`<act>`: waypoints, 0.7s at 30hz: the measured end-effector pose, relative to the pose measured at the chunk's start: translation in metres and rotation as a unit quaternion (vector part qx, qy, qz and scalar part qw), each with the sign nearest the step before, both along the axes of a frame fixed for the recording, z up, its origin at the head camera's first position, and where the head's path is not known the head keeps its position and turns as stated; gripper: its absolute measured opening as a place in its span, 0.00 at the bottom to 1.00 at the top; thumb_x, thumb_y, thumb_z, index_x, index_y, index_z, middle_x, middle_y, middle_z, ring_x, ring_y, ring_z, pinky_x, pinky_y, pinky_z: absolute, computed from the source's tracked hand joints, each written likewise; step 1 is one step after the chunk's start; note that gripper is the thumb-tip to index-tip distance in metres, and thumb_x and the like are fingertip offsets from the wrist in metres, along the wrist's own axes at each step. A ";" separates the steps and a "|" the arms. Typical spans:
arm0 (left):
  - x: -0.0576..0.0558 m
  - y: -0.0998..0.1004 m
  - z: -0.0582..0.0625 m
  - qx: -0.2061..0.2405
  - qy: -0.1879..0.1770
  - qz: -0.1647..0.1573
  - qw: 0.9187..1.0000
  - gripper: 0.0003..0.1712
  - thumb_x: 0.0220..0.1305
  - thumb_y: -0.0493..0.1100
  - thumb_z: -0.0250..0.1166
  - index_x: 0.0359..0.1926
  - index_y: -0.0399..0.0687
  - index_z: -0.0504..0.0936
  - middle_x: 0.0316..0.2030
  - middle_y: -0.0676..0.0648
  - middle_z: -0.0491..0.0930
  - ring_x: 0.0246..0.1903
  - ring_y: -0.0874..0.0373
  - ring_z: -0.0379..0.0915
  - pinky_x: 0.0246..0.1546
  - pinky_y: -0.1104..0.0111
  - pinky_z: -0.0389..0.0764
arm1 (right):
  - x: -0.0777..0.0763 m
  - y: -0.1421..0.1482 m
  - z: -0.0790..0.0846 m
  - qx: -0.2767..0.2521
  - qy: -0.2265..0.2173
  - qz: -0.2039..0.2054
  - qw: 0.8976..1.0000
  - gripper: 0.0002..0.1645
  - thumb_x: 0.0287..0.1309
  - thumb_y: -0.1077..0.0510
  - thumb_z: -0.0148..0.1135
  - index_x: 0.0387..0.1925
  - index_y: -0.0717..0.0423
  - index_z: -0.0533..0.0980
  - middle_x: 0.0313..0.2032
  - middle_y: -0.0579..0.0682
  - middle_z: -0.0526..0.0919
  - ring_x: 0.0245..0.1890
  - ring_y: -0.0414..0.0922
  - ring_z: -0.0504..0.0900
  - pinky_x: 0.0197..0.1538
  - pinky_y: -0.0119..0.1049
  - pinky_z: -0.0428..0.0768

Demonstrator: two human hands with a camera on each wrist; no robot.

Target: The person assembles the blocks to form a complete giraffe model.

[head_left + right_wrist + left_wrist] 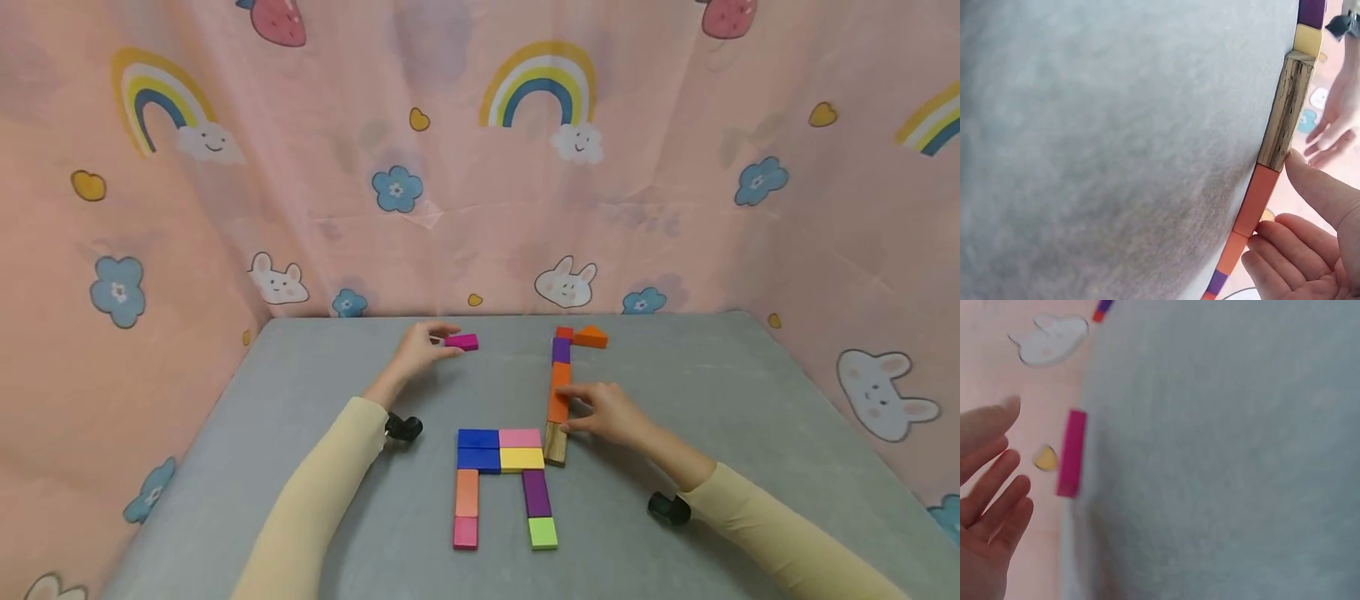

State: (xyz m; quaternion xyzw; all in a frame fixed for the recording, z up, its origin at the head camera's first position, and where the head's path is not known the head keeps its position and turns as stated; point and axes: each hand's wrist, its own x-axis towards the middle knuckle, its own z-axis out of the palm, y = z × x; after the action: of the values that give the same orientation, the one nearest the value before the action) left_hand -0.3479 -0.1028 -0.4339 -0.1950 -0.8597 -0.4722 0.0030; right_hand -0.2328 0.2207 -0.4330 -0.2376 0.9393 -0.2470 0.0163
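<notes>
A magenta block lies near the back of the table. My left hand is spread at its left end; the left wrist view shows the fingers apart from the block. My right hand touches the right side of a column of blocks. In the right wrist view its thumb rests by the wood-grain block and its fingertips meet the orange blocks. Beyond these, the column continues with a purple block and a red block. An orange triangular block lies beside the red one.
In front is a flat arrangement: blue blocks, a pink block and a yellow block on top, with two legs ending in a pink block and a green block. A patterned curtain hangs behind the grey table.
</notes>
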 end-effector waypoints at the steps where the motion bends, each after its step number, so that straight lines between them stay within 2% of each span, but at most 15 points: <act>1: -0.005 -0.002 -0.003 -0.001 -0.009 0.012 1.000 0.25 0.54 0.41 0.72 0.53 0.40 0.80 0.51 0.42 0.80 0.53 0.46 0.73 0.55 0.56 0.75 | 0.000 -0.001 0.000 -0.001 -0.002 -0.001 1.000 0.34 0.47 0.54 0.73 0.56 0.63 0.75 0.53 0.61 0.80 0.54 0.58 0.78 0.53 0.50 0.78; 3: -0.011 -0.005 -0.007 -0.008 -0.022 0.038 0.999 0.25 0.54 0.42 0.71 0.54 0.41 0.80 0.52 0.43 0.79 0.53 0.46 0.73 0.54 0.57 0.75 | 0.000 -0.002 -0.001 -0.005 -0.003 0.001 1.000 0.34 0.47 0.54 0.73 0.56 0.63 0.75 0.54 0.61 0.80 0.54 0.59 0.78 0.53 0.50 0.77; 6: -0.018 -0.009 -0.010 -0.017 -0.039 0.057 0.997 0.26 0.54 0.42 0.71 0.55 0.41 0.79 0.53 0.42 0.78 0.53 0.46 0.73 0.54 0.56 0.75 | -0.001 -0.003 -0.001 -0.010 -0.003 0.002 1.000 0.34 0.47 0.55 0.73 0.56 0.63 0.75 0.54 0.61 0.79 0.54 0.59 0.78 0.53 0.50 0.77; 13: -0.026 -0.007 -0.019 -0.068 -0.038 0.046 0.996 0.25 0.56 0.41 0.70 0.55 0.39 0.78 0.52 0.40 0.79 0.53 0.49 0.74 0.55 0.59 0.74 | 0.000 0.000 0.000 -0.007 0.000 0.000 1.000 0.34 0.47 0.56 0.73 0.56 0.64 0.75 0.53 0.61 0.80 0.54 0.58 0.78 0.52 0.49 0.78; 21: -0.027 0.001 -0.024 -0.068 -0.031 0.069 0.995 0.22 0.55 0.39 0.70 0.53 0.41 0.81 0.50 0.41 0.81 0.53 0.49 0.74 0.55 0.59 0.74 | 0.001 0.000 0.000 -0.005 0.003 0.001 1.000 0.33 0.47 0.56 0.73 0.56 0.64 0.75 0.53 0.62 0.80 0.53 0.58 0.79 0.52 0.49 0.79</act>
State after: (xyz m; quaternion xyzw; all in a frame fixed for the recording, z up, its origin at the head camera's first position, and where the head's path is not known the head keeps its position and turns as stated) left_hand -0.3750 -0.1019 -0.4578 -0.1202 -0.9009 -0.4171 -0.0043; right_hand -0.2318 0.2210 -0.4332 -0.2397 0.9378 -0.2506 0.0127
